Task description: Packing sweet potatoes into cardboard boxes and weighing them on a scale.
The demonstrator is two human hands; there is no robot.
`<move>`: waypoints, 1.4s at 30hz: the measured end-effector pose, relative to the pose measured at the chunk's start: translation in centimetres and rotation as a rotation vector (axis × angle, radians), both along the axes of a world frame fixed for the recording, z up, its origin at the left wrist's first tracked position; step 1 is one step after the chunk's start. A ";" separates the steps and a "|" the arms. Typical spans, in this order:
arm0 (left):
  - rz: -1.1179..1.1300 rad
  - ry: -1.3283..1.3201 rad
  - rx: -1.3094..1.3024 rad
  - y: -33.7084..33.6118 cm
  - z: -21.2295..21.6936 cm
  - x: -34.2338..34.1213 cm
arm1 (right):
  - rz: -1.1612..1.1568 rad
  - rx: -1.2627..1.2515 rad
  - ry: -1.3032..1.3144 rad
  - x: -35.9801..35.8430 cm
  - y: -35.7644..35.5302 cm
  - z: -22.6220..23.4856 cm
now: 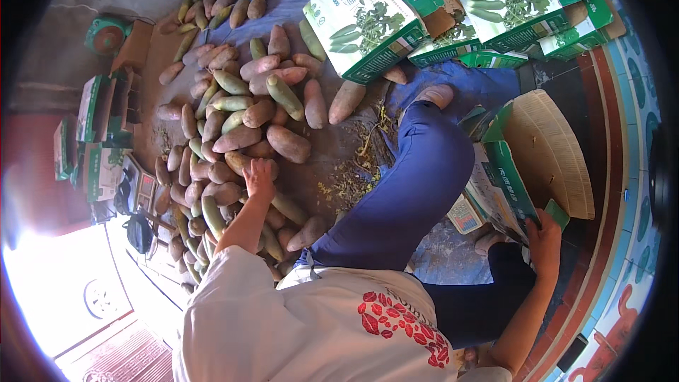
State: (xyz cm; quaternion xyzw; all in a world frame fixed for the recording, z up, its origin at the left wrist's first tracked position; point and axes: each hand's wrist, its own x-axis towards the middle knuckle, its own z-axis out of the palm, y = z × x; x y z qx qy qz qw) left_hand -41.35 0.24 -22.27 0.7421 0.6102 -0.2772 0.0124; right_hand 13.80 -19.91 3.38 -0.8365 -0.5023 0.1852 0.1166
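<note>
My left hand (260, 178) rests on the big pile of roots, its fingers spread over a reddish-brown root (237, 162). Whether it grips that root cannot be made out. Around it lie more reddish-brown roots and long green radishes (285, 98). On my right side, an open green and white cardboard box (511, 181) leans tilted, its bare brown inner side showing. My right hand (544, 240) holds the near edge of this box, thumb on one side of the board. The fingers behind it are partly hidden.
Printed radish boxes (364, 21) stand at the back on a blue sheet (488, 85). More boxes (95, 110) and a scale (143, 187) are at the left. My bent leg (403, 191) lies between pile and open box. A tiled ledge (614, 163) borders the right.
</note>
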 end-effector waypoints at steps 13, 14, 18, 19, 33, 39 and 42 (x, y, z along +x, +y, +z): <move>-0.122 0.212 -0.171 4.2 -4.8 0.2 | -0.077 0.020 0.031 -0.6 0.7 -0.1; -0.156 0.207 -0.196 4.6 -4.4 0.1 | -0.064 0.022 0.064 -0.6 0.9 0.0; -0.156 0.041 -0.184 5.2 -1.7 0.8 | -0.112 0.021 0.004 -0.6 0.8 0.2; -0.180 0.041 -0.174 5.6 -1.2 0.3 | -0.087 0.035 0.006 -0.6 0.9 0.3; 0.351 -1.784 0.184 10.4 18.3 13.0 | 0.113 0.097 0.185 0.2 -0.2 0.2; 0.122 -2.198 -0.245 8.7 27.9 26.1 | 0.042 0.523 0.124 0.0 0.3 2.0; 0.242 -2.249 -0.631 4.6 29.7 33.6 | 0.038 0.625 0.105 -0.2 0.8 2.4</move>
